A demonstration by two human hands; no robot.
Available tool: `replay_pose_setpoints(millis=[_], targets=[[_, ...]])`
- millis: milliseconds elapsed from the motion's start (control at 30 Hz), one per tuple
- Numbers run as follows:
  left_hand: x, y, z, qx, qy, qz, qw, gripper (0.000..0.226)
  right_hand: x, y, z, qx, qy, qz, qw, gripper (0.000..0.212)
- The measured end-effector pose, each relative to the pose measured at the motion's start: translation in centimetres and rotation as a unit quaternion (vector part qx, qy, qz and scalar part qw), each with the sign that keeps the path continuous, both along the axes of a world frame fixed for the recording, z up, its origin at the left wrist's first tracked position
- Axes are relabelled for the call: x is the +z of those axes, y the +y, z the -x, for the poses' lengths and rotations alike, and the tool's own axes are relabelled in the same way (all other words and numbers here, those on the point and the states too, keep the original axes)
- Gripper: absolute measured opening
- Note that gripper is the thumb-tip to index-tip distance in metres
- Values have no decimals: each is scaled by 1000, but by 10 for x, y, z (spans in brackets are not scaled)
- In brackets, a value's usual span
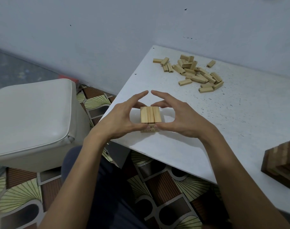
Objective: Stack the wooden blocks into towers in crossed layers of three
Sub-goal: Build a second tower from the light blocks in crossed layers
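A short tower of pale wooden blocks (150, 115) stands near the front left corner of the white table (240, 116). Its top layer is three blocks side by side, with a crossed layer showing beneath. My left hand (124, 118) and my right hand (177, 116) cup the tower from both sides. Both thumbs press its near face and the fingers curve round its far side, fingertips almost meeting above it. A loose pile of several blocks (195, 73) lies at the back of the table.
A dark striped wooden stack (283, 164) stands at the table's right front edge. A white cushioned stool (33, 119) sits left of the table. Patterned floor and my dark-trousered knee show below. A grey wall runs behind.
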State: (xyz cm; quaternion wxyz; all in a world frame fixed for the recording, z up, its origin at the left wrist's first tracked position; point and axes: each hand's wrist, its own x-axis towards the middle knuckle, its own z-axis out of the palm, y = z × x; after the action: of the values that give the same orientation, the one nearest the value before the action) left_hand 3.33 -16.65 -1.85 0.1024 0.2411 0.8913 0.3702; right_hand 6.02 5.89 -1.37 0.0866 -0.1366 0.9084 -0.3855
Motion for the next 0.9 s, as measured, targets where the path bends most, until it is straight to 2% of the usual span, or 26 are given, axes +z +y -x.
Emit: replay_pose_setpoints(millis=[567, 767, 833, 900], targets=[[-2, 1, 0, -5, 13, -5, 1000, 92, 2, -2, 0, -8, 5, -3, 1000, 85], [-6, 0, 0, -12, 0, -23, 1000, 97, 0, -3, -3, -5, 4, -6, 1000, 93], [-10, -1, -3, 0, -18, -60, 998, 95, -2, -2, -7, -27, 9, 22, 999, 90], [-17, 0, -8, 37, -47, -140, 988, 86, -5, -8, -15, -73, -2, 132, 989, 81]])
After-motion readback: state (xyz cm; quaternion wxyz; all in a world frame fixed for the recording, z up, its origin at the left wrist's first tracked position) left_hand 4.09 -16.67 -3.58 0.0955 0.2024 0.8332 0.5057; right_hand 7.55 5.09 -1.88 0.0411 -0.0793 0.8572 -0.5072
